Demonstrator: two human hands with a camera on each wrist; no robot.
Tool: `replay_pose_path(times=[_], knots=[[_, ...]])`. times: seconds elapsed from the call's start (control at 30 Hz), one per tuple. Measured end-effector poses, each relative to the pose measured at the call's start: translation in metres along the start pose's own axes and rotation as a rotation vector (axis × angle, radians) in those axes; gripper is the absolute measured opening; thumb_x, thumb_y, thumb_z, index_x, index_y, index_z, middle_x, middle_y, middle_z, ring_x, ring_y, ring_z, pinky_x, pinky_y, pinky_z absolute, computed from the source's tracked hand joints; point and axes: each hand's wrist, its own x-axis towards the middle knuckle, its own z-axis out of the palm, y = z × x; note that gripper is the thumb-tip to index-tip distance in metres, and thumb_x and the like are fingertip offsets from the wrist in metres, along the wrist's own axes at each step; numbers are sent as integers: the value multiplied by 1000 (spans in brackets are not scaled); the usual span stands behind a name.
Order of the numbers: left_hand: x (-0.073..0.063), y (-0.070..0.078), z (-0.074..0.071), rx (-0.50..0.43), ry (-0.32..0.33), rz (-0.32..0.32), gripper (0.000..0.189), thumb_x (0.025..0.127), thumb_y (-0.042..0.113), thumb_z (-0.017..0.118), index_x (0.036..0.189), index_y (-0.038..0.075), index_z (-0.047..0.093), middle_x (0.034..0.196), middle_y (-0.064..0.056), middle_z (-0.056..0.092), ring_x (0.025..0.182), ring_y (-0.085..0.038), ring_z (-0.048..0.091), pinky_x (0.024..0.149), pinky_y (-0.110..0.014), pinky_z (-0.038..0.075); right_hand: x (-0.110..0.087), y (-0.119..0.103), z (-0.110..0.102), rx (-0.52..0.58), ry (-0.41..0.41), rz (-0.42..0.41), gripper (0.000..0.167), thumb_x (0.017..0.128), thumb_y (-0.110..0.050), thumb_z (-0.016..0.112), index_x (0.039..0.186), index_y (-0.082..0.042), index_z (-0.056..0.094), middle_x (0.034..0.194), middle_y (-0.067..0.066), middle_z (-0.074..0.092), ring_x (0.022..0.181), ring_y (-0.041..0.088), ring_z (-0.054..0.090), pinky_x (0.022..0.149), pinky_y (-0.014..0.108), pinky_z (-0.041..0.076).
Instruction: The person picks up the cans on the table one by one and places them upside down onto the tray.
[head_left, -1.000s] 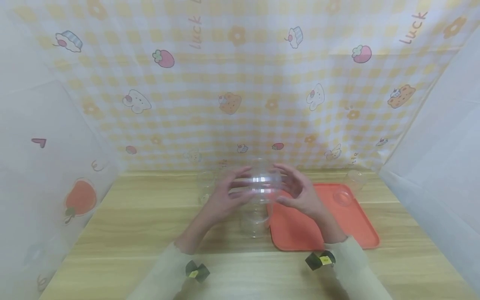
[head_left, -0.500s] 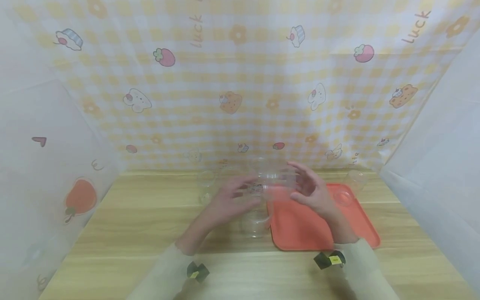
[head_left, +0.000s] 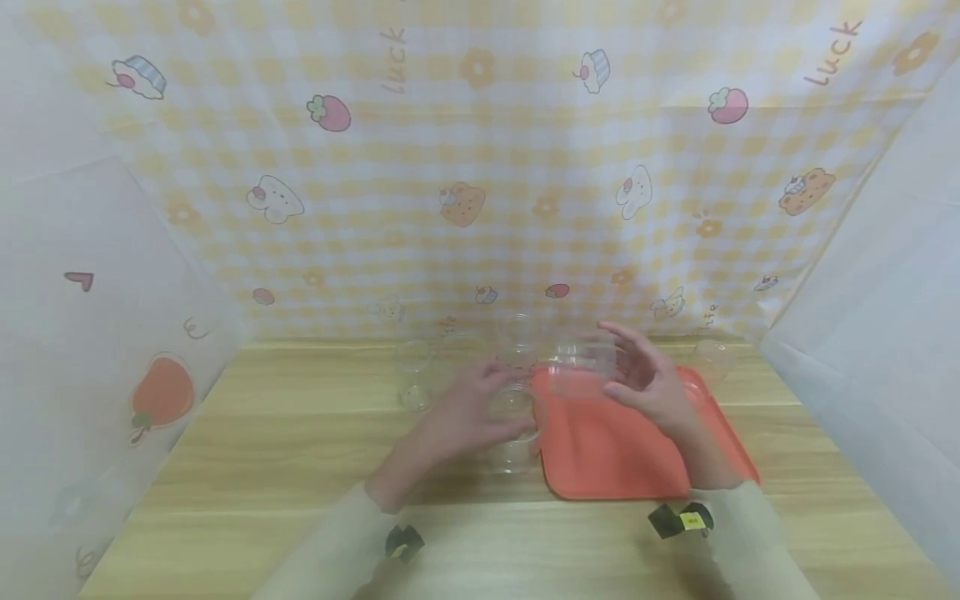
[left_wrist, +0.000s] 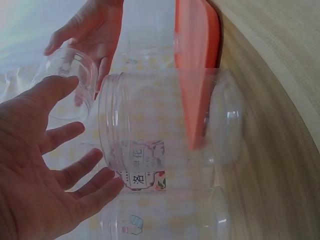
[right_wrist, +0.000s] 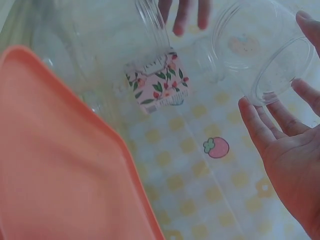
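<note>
My right hand (head_left: 648,387) holds a clear plastic jar (head_left: 581,362) above the back of the orange tray (head_left: 600,467), its fingers and thumb curled at the jar's side. In the right wrist view the held jar (right_wrist: 250,40) is tilted. My left hand (head_left: 468,412) is apart from it, fingers spread and holding nothing. Close by that hand stands a clear jar (head_left: 513,454), just left of the tray. The left wrist view shows this larger jar (left_wrist: 165,110) beside my left fingertips (left_wrist: 112,185), with a floral label (left_wrist: 145,165) seen through or behind it.
Several more clear jars stand at the back, including one at the left (head_left: 413,379) and another behind the middle (head_left: 519,329). Beyond the tray's right back corner is a clear container (head_left: 712,358). A checked cloth (head_left: 465,167) hangs behind the wooden table (head_left: 300,467).
Both hands were around the jar; the left has let go and moved down toward the jar standing by the tray. My right hand has carried the jar rightward over the tray.
</note>
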Motion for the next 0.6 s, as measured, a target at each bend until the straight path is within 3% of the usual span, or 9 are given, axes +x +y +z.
replay_pose_path(times=[0.3, 0.6], knots=[[1, 2, 9, 82, -30, -11, 58, 85, 38, 83, 138, 22, 63, 128, -1, 54, 113, -16, 54, 88, -31, 53, -5, -6, -8, -57, 36, 74, 77, 84, 25, 64, 152, 6, 35, 146, 27, 46, 129, 39, 52, 99, 39, 52], [4, 10, 14, 209, -103, -80, 64, 85, 43, 82, 143, 25, 59, 132, 0, 52, 121, -18, 49, 91, -34, 53, -12, -6, -15, -85, 43, 97, 78, 83, 26, 63, 153, 5, 35, 148, 24, 47, 129, 33, 54, 98, 37, 53]])
